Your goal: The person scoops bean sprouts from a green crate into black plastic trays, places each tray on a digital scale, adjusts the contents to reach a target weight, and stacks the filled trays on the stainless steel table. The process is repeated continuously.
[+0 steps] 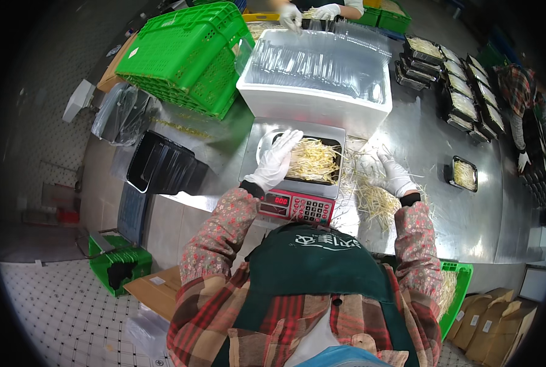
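My left hand (275, 160), in a white glove, lies flat against the left side of the bean sprouts (313, 160). These sprouts fill a black plastic tray (338, 176) on the steel pan of a digital scale (296, 205). To the right of the scale, my right hand (392, 174), also gloved, is spread over a loose heap of sprouts (380, 206). Its fingertips are partly lost among the strands, and no firm grip shows.
Stacked empty black trays (165, 165) lie left of the scale. A white foam box (314, 101) of clear lids stands beyond it, beside green crates (186, 59). Filled trays (458, 91) are stacked far right; one filled tray (464, 175) sits nearer. A co-worker's gloved hands (291, 18) work opposite.
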`<state>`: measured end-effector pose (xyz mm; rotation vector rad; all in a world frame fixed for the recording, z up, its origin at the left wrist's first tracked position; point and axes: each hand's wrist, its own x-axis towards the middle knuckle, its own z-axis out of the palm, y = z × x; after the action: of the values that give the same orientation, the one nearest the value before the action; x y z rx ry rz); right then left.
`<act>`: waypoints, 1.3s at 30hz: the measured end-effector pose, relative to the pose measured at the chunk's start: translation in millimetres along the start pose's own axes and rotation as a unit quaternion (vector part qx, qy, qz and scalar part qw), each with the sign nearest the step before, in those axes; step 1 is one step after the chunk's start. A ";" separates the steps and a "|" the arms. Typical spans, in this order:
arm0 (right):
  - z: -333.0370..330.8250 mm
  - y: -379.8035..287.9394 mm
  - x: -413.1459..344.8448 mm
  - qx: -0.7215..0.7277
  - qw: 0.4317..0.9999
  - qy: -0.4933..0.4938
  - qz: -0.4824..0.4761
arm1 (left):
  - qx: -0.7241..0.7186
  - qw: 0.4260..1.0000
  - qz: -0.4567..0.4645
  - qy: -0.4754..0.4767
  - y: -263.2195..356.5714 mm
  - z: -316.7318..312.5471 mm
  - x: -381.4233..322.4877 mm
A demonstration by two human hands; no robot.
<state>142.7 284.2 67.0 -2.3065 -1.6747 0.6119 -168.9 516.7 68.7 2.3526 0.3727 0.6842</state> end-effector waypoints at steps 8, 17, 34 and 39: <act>-16.3 -134.5 22.8 0.011 0.997 -0.048 -0.060 | 0.210 0.964 0.060 -0.152 23.0 13.0 17.6; 9.8 -96.4 45.9 0.179 0.979 -0.092 -0.040 | 0.227 0.964 0.016 -0.137 29.3 27.1 22.8; -29.9 -20.1 -16.2 -0.019 0.995 0.099 0.026 | -0.215 0.956 -0.161 0.116 6.2 -60.6 -24.8; -5.1 -143.3 2.1 0.080 0.973 0.109 -0.185 | -0.243 0.942 -0.195 0.125 9.0 -28.0 -16.8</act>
<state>23.7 332.7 130.6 -1.8108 -1.8081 0.3807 -197.7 517.1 86.6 1.6658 0.6760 0.7767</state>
